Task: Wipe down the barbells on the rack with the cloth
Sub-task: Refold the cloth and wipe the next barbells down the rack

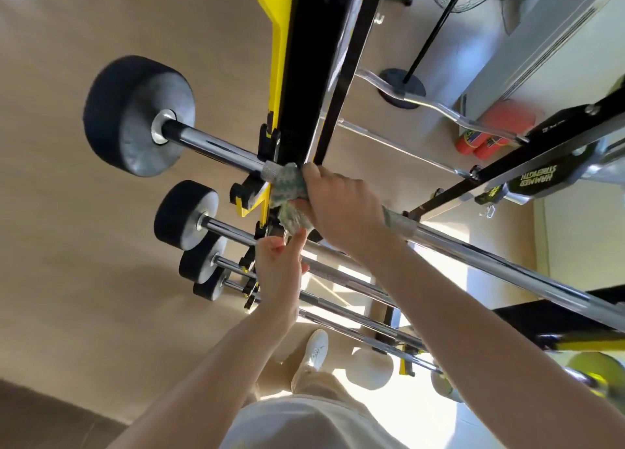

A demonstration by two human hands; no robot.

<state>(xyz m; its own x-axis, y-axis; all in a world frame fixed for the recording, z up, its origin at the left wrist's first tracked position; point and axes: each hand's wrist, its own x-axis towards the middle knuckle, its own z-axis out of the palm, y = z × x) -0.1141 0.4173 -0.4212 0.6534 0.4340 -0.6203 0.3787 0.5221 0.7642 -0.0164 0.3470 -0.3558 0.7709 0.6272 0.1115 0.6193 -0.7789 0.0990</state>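
Fingers (316, 178) of the right hand (341, 208) are curled over the top barbell (220, 149), clamping the green-and-white cloth (287, 185) round the bar. Their tips pass under the bar and are hidden. The cloth sits on the bar hard against the black-and-yellow rack (304, 76), with a loose tail hanging below the fist; that tail is blurred.

Left hand (279, 262) is raised just below the tail, fingers (299, 237) loosely spread, the forefinger reaching the cloth's lower edge. Whether it pinches the cloth or only touches it cannot be told.

Obstructions: the left hand and forearm cover parts of the lower barbells (233, 232), which lie stacked in the rack beneath the top one. The top bar's far end is cut off at the right frame edge. Only its left weight head (138, 117) is visible.

Clearance: left of the cloth, the rack's cradle leaves only a short stretch of bar before the weight head. Right of the fist, a knurled section, then smooth bar running unobstructed to the frame edge.

Surroundings: a curl bar (439, 105) and fan base (402, 83) beyond the rack, and a white shoe (316, 349) on the floor (67, 212) below.
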